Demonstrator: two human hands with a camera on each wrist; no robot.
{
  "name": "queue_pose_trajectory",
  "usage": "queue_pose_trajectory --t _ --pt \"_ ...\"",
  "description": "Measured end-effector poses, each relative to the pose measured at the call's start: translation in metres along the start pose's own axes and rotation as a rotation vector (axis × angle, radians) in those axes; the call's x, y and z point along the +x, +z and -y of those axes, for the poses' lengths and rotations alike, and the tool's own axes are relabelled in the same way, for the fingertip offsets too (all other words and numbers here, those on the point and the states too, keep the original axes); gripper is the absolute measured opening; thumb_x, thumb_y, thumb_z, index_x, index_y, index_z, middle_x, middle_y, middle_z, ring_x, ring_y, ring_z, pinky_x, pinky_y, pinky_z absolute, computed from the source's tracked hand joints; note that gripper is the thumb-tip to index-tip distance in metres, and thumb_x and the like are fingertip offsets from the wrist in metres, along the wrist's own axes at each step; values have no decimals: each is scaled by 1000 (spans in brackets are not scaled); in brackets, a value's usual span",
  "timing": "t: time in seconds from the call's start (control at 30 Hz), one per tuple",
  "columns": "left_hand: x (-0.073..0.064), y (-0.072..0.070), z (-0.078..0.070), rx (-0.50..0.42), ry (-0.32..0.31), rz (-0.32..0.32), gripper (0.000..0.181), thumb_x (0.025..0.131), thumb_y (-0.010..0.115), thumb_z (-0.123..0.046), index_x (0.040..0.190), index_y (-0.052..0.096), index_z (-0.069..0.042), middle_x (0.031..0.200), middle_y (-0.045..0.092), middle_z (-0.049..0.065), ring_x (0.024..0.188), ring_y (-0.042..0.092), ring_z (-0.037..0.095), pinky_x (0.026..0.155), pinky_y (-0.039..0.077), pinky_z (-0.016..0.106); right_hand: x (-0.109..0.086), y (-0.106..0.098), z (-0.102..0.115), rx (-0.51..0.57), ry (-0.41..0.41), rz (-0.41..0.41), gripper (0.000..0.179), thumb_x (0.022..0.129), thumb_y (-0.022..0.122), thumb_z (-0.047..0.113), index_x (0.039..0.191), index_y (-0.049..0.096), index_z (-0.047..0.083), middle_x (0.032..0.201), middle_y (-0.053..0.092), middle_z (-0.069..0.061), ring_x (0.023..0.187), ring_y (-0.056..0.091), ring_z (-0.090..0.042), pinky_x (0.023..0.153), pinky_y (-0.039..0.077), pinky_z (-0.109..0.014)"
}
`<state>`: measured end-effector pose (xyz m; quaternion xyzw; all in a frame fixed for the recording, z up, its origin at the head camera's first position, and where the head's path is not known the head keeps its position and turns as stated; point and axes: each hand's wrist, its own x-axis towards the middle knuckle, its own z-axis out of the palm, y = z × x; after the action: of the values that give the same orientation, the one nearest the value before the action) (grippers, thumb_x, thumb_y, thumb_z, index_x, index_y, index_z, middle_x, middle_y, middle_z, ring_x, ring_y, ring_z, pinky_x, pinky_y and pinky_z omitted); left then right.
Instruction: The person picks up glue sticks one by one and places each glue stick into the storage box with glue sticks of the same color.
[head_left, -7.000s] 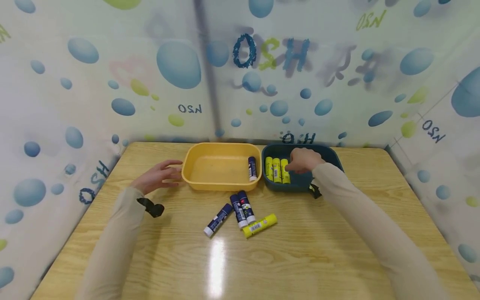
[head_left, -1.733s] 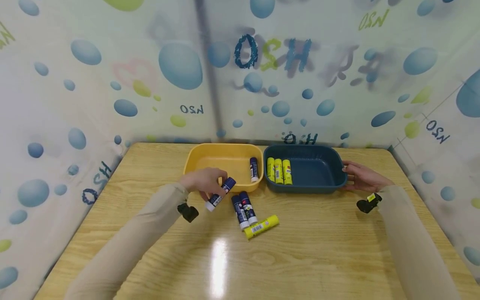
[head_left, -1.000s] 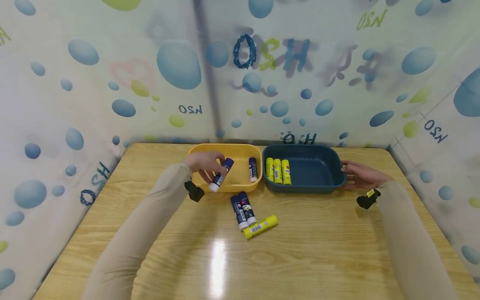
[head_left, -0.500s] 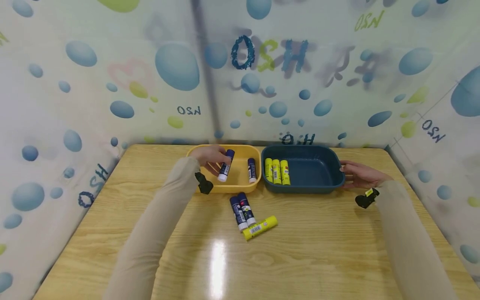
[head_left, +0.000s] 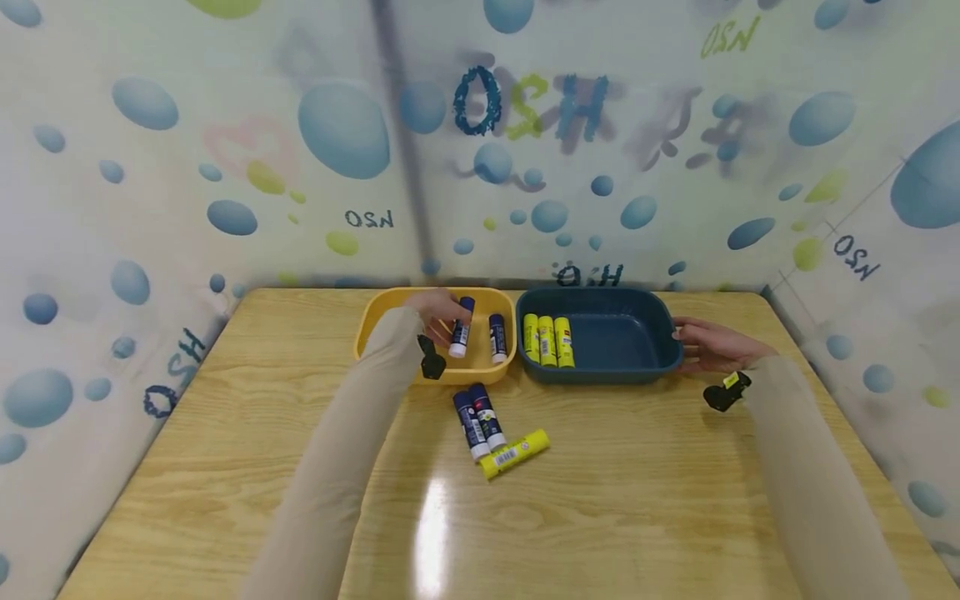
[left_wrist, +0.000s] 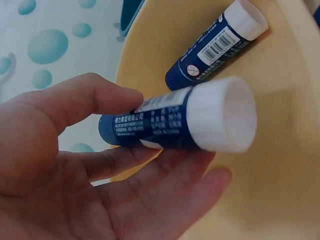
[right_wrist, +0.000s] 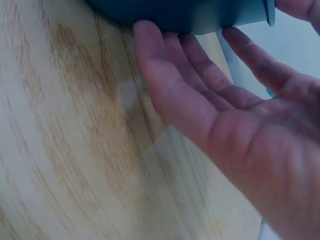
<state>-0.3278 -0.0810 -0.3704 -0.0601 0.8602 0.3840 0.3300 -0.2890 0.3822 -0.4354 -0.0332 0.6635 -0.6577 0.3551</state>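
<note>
head view, left hand: the person's left hand (head_left: 441, 308) pinches a dark blue glue stick (head_left: 462, 333) inside the yellow tray (head_left: 477, 373), white end toward the near side, perhaps to match the second dark stick (head_left: 497, 337) lying at the tray's right.
head view, right hand: the right hand (head_left: 716, 344) touches the right end of the blue tray (head_left: 618, 337), seemingly to steady it.
head view, yellow sticks: three yellow glue sticks (head_left: 547, 342) lie side by side at the blue tray's left, so the colours appear kept apart, one per tray.
head view, loose sticks: on the table (head_left: 615, 500), near the trays, two dark sticks (head_left: 469, 423) lie together, a loose yellow stick (head_left: 515, 453) just at their white ends.
head view, change: against half a second ago, the held stick is closer to its neighbour; seven seconds ago it lay on the table and the right hand was over the blue tray.
left wrist view, grip: thumb above, fingers below, white end left free, likely to keep the fingers clear of it; contact with the tray floor cannot be told.
right wrist view, fingers: nearly straight, tips against the blue tray's outer wall; how firmly they press is unclear.
</note>
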Motion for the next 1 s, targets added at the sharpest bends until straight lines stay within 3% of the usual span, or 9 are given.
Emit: queue_pose_trajectory --t 0.13,0.23,0.4,0.5,0.63,0.73,0.77,1.0 --pt "5 2 -2 13 -8 19 43 94 60 -19 130 50 2 118 57 21 100 64 32 81 56 38 3 -1 0 14 -7 21 64 103 38 13 150 -4 0 117 55 -1 105 58 -16 92 50 -44" --pt "16 4 -2 -6 -32 27 43 94 61 -19 129 50 3 114 59 21 92 67 31 74 58 36 3 -1 0 17 -14 34 62 103 38 13 150 -1 1 118 54 0 106 58 -17 92 50 -45" --pt "24 10 -2 27 -43 26 40 93 63 -23 124 56 3 106 63 20 86 67 28 74 57 34 1 2 1 1 -6 -9 62 102 39 13 150 1 1 117 53 -1 105 58 -17 92 49 -47" --pt "5 16 -7 107 -38 18 37 96 58 -26 119 60 2 107 66 19 89 64 26 79 54 33 0 5 1 -5 12 -51 62 102 39 13 149 1 0 117 53 -2 103 58 -17 92 49 -47" --pt "14 17 -6 234 -19 73 37 95 57 -31 109 66 1 96 70 13 89 62 22 82 51 31 0 6 0 -6 23 -77 60 102 39 13 149 4 0 116 53 -3 102 58 -18 91 49 -46" --pt "39 16 -1 266 -3 132 36 92 60 -32 106 68 0 87 72 11 93 64 20 89 49 32 -1 5 -1 -9 16 -73 59 103 39 14 149 5 0 116 54 -3 102 58 -18 90 50 -46" --pt "40 18 -1 276 6 138 36 92 60 -30 106 68 2 87 72 12 92 65 20 89 49 31 -1 5 -2 -9 15 -69 59 103 39 14 149 4 0 115 54 -2 102 59 -17 90 50 -46" --pt "42 26 -7 237 -15 82 37 94 63 -23 116 64 6 98 71 17 100 64 24 95 46 32 1 3 -1 -11 10 -47 59 103 38 14 149 3 0 114 56 -1 102 59 -16 90 50 -45"
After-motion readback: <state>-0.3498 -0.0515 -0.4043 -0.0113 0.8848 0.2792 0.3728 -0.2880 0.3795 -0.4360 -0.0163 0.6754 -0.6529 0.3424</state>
